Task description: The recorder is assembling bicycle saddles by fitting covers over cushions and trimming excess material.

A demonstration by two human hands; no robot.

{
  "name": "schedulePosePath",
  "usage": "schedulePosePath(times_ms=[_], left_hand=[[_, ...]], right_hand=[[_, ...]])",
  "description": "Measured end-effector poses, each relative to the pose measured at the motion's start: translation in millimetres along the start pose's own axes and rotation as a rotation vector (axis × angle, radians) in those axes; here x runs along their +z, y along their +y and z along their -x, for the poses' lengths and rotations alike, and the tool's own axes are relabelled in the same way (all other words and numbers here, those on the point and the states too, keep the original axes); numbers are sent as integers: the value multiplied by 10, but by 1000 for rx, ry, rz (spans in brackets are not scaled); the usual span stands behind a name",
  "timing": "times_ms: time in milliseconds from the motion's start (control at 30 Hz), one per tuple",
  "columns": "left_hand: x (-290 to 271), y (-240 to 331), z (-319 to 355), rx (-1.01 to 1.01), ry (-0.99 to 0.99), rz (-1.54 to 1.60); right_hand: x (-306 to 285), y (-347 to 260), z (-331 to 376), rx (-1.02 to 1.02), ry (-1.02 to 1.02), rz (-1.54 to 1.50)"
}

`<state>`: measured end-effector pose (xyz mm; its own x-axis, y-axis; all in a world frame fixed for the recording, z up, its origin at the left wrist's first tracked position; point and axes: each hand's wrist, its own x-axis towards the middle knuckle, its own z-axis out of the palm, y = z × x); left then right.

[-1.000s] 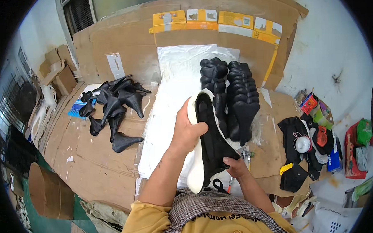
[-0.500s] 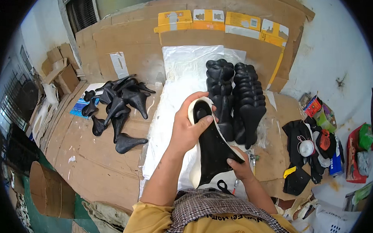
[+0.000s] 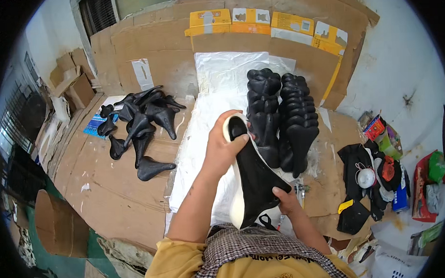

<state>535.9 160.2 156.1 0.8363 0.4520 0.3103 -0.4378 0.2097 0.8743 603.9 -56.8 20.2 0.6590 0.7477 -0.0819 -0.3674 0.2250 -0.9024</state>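
Observation:
Between my two hands is a bicycle saddle (image 3: 256,179) with a black underside and a cream-white rim, its narrow nose up and its wide end toward my apron. My left hand (image 3: 222,141) wraps round the nose, thumb pressed on the black inner face. At the wide end's right corner, my right hand (image 3: 287,199) grips the edge with its thumb on top. Just beyond it stand two nested rows of black saddles, a left row (image 3: 264,115) and a right row (image 3: 298,124), on white sheeting (image 3: 206,105).
A loose heap of black saddles (image 3: 142,124) lies on the cardboard-covered table (image 3: 97,187) at left. Dark cloths (image 3: 353,159), a white roll (image 3: 365,178) and a red bag (image 3: 423,193) are at right. A cardboard screen (image 3: 165,43) with yellow pieces rises behind.
The saddle has tipped slightly, its wide end a little lower and nearer my apron. Both hands keep their hold on it.

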Motion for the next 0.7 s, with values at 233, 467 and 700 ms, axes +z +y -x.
schedulePosePath(times_ms=[233, 467, 700], left_hand=[[-343, -147, -64, 51, -134, 504], [-413, -110, -67, -56, -42, 535], [-494, -240, -16, -91, 208, 287]], right_hand=[[144, -493, 68, -233, -11, 485], [260, -583, 128, -280, 14, 642], [174, -492, 105, -240, -8, 635]])
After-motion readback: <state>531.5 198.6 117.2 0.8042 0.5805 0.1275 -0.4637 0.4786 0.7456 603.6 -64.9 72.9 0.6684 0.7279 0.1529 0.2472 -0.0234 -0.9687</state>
